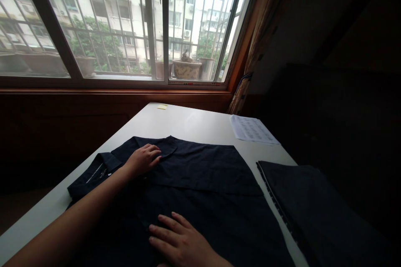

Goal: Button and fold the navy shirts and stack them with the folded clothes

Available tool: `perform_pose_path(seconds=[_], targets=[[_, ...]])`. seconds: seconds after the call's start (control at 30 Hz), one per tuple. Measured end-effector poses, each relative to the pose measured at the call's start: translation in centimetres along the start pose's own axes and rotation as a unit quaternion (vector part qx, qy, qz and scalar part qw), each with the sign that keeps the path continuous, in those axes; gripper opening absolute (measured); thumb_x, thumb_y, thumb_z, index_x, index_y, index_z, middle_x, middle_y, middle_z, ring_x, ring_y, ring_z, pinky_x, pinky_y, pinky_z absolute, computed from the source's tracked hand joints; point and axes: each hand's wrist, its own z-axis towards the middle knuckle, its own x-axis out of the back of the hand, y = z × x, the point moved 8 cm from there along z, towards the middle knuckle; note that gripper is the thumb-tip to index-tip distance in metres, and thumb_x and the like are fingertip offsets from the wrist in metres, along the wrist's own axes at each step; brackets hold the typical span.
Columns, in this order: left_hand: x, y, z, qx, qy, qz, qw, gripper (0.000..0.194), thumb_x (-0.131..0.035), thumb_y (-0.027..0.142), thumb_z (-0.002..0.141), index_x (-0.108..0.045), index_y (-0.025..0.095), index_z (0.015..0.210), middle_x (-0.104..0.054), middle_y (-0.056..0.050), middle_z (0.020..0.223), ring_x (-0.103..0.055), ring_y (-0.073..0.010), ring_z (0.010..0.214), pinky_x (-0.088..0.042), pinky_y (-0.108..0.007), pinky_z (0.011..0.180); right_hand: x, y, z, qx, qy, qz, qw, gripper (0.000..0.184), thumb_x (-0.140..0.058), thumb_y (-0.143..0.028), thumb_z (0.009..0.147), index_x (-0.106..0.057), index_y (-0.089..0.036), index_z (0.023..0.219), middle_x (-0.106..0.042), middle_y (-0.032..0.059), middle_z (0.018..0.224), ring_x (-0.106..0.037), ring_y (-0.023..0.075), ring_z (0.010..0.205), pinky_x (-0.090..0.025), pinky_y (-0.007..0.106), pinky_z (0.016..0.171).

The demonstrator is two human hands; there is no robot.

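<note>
far l: the shirt's collar (110, 162) sits near the l edge of the white tbl (194, 119), w/ a small white button (109, 174) just by it. collar prob the stiffest bit, so a decent spot to take hold w/o creasing the rest.

next, l hand (144, 160): palm down on the upper part of the dark navy shirt (206, 171), fingers loosely out, thumb apart, nothing pinched afaict. it's just r of the collar, by a folded flap w/ a pointed corner.

mid, nearer the wearer: r hand (181, 238), also palm down on the shirt, fingers fanned a bit, pointing up-l; thumb mostly cut off by the frame. no grip on cloth that i can see.

so shirt's under both hands, spread over the tbl, w/ its body running on r of both & out of frame at the bottom. looks light, soft, floppy; prob wrinkles easily & slides some on the smooth top, not fragile. best held at 2 pts, e.g. the seam line or outer r edge, pulled gently; a 1-hand grab would likely bunch it.

far side of tbl, centre: yellow note (162, 107). then printed papers (254, 129) at the far r edge. far r: another dark garment (303, 192), just beside the shirt, untouched.
</note>
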Motion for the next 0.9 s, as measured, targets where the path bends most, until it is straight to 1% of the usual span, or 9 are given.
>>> perform_pose_path(seconds=[0.1, 0.23, 0.37, 0.47, 0.57, 0.67, 0.73, 0.83, 0.9], targets=[[-1.2, -0.6, 2.7, 0.030, -0.003, -0.004, 1.000, 0.041, -0.041, 0.039, 0.102, -0.063, 0.019, 0.131, -0.062, -0.010, 0.137, -0.056, -0.0268, 0.127, -0.047, -0.040, 0.107, 0.0, 0.0, -0.1, 0.021, 0.010, -0.042, 0.999, 0.055, -0.042, -0.054, 0.103, -0.043, -0.024, 0.149, -0.044, 0.0000, 0.156, -0.032, 0.0205, 0.149, -0.023, 0.038, 0.124], [-4.2, -1.4, 6.6, 0.073, -0.025, -0.005, 0.997, 0.051, -0.043, 0.038, 0.100, -0.051, 0.012, 0.143, -0.049, -0.016, 0.151, -0.042, -0.0301, 0.143, -0.034, -0.043, 0.118, -0.3, 0.1, -0.2, 0.034, 0.030, -0.082, 0.996, 0.055, -0.041, -0.056, 0.103, -0.047, -0.022, 0.147, -0.043, -0.0016, 0.156, -0.033, 0.0208, 0.148, -0.024, 0.039, 0.124], [-7.1, -1.9, 8.7, 0.104, -0.054, -0.008, 0.993, 0.059, -0.042, 0.043, 0.100, -0.043, 0.010, 0.149, -0.038, -0.018, 0.157, -0.030, -0.0307, 0.149, -0.029, -0.045, 0.120, -0.6, 0.2, -0.3, 0.043, 0.049, -0.117, 0.991, 0.055, -0.037, -0.058, 0.104, -0.047, -0.024, 0.146, -0.040, -0.0049, 0.158, -0.033, 0.0193, 0.148, -0.021, 0.037, 0.125], [-8.3, -2.0, 8.6, 0.104, -0.074, -0.015, 0.992, 0.060, -0.038, 0.047, 0.102, -0.038, 0.015, 0.152, -0.029, -0.013, 0.162, -0.023, -0.0281, 0.152, -0.022, -0.047, 0.122, -0.7, 0.3, -0.4, 0.039, 0.055, -0.129, 0.989, 0.053, -0.037, -0.058, 0.104, -0.049, -0.025, 0.144, -0.042, -0.0062, 0.157, -0.033, 0.0183, 0.148, -0.023, 0.036, 0.124], [-8.7, -2.3, 8.1, 0.098, -0.090, -0.022, 0.991, 0.062, -0.033, 0.051, 0.103, -0.034, 0.019, 0.155, -0.022, -0.010, 0.165, -0.019, -0.0270, 0.153, -0.016, -0.049, 0.123, -0.9, 0.3, -0.5, 0.037, 0.059, -0.132, 0.989, 0.051, -0.037, -0.057, 0.104, -0.049, -0.026, 0.143, -0.043, -0.0064, 0.156, -0.034, 0.0183, 0.147, -0.028, 0.036, 0.123], [-8.7, -2.7, 7.8, 0.090, -0.094, -0.026, 0.991, 0.064, -0.032, 0.057, 0.102, -0.031, 0.024, 0.156, -0.023, -0.006, 0.165, -0.019, -0.0261, 0.153, -0.015, -0.050, 0.123, -0.7, 0.2, -0.5, 0.043, 0.071, -0.131, 0.988, 0.052, -0.038, -0.057, 0.104, -0.049, -0.025, 0.143, -0.043, -0.0060, 0.156, -0.036, 0.0188, 0.146, -0.028, 0.037, 0.123], [-8.5, -2.9, 7.7, 0.088, -0.087, -0.025, 0.992, 0.064, -0.032, 0.058, 0.102, -0.030, 0.026, 0.157, -0.025, -0.004, 0.165, -0.021, -0.0238, 0.153, -0.016, -0.047, 0.124, -0.6, 0.2, -0.5, 0.044, 0.076, -0.124, 0.988, 0.052, -0.038, -0.057, 0.104, -0.050, -0.025, 0.142, -0.044, -0.0059, 0.155, -0.037, 0.0183, 0.146, -0.025, 0.036, 0.124], [-8.0, -3.8, 7.3, 0.107, -0.059, -0.013, 0.992, 0.062, -0.032, 0.051, 0.103, -0.030, 0.021, 0.157, -0.028, -0.006, 0.164, -0.023, -0.0210, 0.152, -0.019, -0.040, 0.124, -0.5, 0.4, -0.5, 0.037, 0.063, -0.097, 0.993, 0.051, -0.039, -0.057, 0.103, -0.051, -0.025, 0.142, -0.045, -0.0054, 0.154, -0.036, 0.0174, 0.146, -0.021, 0.034, 0.125], [-7.8, -4.6, 7.0, 0.132, -0.042, 0.000, 0.990, 0.060, -0.031, 0.045, 0.103, -0.033, 0.015, 0.155, -0.033, -0.010, 0.162, -0.026, -0.0220, 0.151, -0.019, -0.038, 0.124, -0.6, 0.6, -0.4, 0.029, 0.050, -0.063, 0.996, 0.051, -0.041, -0.056, 0.103, -0.049, -0.025, 0.143, -0.046, -0.0040, 0.154, -0.036, 0.0177, 0.147, -0.021, 0.034, 0.125]])
